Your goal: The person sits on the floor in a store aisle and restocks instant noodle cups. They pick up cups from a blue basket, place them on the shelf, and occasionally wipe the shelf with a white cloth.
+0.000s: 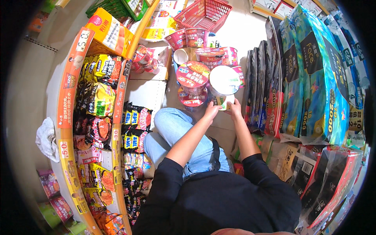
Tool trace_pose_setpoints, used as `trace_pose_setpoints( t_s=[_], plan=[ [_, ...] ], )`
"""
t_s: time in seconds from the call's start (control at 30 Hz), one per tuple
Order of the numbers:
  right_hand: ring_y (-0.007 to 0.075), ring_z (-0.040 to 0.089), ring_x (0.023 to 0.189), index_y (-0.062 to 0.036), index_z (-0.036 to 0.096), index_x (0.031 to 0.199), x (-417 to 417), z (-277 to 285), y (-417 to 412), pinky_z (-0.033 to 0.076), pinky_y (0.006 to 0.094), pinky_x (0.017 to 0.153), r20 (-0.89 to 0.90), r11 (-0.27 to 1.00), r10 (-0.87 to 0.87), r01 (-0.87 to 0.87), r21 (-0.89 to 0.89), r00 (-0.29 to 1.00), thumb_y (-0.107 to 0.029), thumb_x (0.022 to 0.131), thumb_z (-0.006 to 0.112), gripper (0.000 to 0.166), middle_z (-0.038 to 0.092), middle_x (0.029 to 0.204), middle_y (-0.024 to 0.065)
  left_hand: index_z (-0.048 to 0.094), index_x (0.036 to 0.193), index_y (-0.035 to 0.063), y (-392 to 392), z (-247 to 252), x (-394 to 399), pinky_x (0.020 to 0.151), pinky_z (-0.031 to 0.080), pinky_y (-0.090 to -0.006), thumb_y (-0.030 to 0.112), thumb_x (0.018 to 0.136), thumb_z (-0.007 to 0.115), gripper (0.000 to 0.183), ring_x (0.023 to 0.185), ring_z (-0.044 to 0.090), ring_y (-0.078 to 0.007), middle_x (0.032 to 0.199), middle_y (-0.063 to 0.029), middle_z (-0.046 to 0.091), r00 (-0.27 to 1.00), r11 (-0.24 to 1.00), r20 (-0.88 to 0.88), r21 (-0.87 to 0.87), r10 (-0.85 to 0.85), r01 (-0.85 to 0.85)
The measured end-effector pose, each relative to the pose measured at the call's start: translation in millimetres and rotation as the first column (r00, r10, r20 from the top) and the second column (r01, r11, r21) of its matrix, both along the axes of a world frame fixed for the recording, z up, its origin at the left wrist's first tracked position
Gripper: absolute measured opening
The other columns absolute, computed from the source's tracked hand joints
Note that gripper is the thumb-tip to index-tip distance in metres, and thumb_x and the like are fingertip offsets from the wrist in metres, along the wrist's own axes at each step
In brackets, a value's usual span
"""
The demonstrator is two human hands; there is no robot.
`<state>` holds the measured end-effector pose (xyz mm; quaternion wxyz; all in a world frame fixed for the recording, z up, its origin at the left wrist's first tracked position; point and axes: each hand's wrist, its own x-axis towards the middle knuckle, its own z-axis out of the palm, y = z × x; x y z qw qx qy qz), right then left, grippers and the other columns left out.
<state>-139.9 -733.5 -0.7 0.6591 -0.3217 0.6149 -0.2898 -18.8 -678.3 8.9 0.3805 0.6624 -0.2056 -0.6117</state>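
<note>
My left hand [213,111] and my right hand [234,108] meet in front of my knees, their fingers on the lower part of a paper noodle cup [222,102] with white and green on it. Just beyond the fingers a round white lid [224,80] faces up; whether it belongs to the held cup I cannot tell. To its left, a red instant noodle bowl [192,75] is stacked on another red bowl [192,98]. Several more red and pink noodle bowls [210,55] stand behind, beside an empty-looking white cup [180,56] lying tilted.
A red plastic basket [202,14] is on the floor ahead. Shelves with bagged noodles [101,102] and an orange price strip [72,79] rise at left. Large tissue packs [315,79] line the right side. A green crate [117,8] is at upper left, a grey cloth [47,139] at far left.
</note>
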Motion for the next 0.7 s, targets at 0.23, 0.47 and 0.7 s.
trace_pose_setpoints(
  t_s=[0.23, 0.47, 0.7],
  plan=[
    [0.0239, 0.053, 0.082, -0.0092, 0.037, 0.110, -15, -46, -9, 0.048, 0.0402, 0.060, 0.001, 0.997, -0.080, 0.079, 0.015, 0.997, -0.013, 0.071, 0.051, 0.041, 0.050, 0.096, 0.0099, 0.015, 0.128, 0.0122, 7, 31, 2, 0.088, 0.025, -0.0436, 0.019, 0.068, 0.052, 0.071, 0.113, 0.028, -0.0258, 0.123, -0.0142, 0.030, 0.989, 1.000, -0.146, 0.028, 0.012, -0.007],
    [0.0227, 0.055, 0.079, -0.0065, 0.039, 0.109, -3, -4, 5, 0.049, 0.0384, 0.059, -0.095, 1.000, 0.010, -0.008, 0.018, 0.995, -0.014, 0.074, 0.051, 0.038, 0.052, 0.093, 0.0079, 0.017, 0.128, 0.0121, 16, 33, 6, 0.089, 0.025, -0.0414, 0.017, 0.069, 0.052, 0.069, 0.111, 0.027, -0.0300, 0.121, -0.0136, 0.032, 0.945, 0.989, -0.290, 0.044, 0.149, -0.142],
    [0.0160, 0.056, 0.072, -0.0045, 0.051, 0.098, -13, -1, -6, 0.049, 0.0305, 0.055, -0.075, 0.989, 0.057, -0.066, -0.129, 0.996, -0.013, 0.075, 0.051, 0.025, 0.056, 0.086, 0.0058, 0.031, 0.123, 0.0076, 14, 40, 9, 0.092, 0.024, -0.0296, 0.013, 0.068, 0.052, 0.060, 0.115, 0.027, -0.0234, 0.125, -0.0155, 0.029, 0.953, 0.990, -0.284, -0.057, 0.108, -0.129]
  ],
)
